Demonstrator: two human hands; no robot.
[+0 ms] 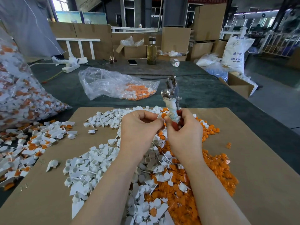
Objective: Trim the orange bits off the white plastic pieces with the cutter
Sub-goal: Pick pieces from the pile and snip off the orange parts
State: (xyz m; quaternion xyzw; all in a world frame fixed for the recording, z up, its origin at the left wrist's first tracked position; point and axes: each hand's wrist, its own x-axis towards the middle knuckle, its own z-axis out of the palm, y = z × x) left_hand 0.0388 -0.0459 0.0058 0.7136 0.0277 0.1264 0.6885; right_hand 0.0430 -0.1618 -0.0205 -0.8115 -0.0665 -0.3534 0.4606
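Setting: workshop hall, stacked cardboard boxes (176, 38) at the back, a green-covered table (203, 93) in front of them.
Work surface: brown cardboard sheet (267, 168) laid over the table's near end.
Cutter (172, 95): held above the sheet's far edge, near upright; long axis runs from the hands up and away, metal head pointing at the far side of the table. Steel head and pivot, one handle wrapped in white cloth, the other red. Whether the blades are apart cannot be told.
Right hand (183, 132): fingers curled round the cutter's handles.
Left hand (139, 127): fingertips pinching a small white piece with an orange bit (163, 115), touching the right hand just beside the handles; the piece is mostly hidden.
White plastic pieces (90, 168): loose heap on the sheet, under and left of the forearms.
Orange bits (215, 172): heap on the sheet, under and right of the right forearm.
Untrimmed pieces (32, 143): white-and-orange, spilling at the left edge.
Clear bag, full (17, 95): far left, mixed pieces.
Clear bag, part-filled (116, 85): beyond the sheet.
Far table: glass bottle (151, 51), phone (132, 62), power strip (71, 67).
Right background: white resin sack (235, 52).
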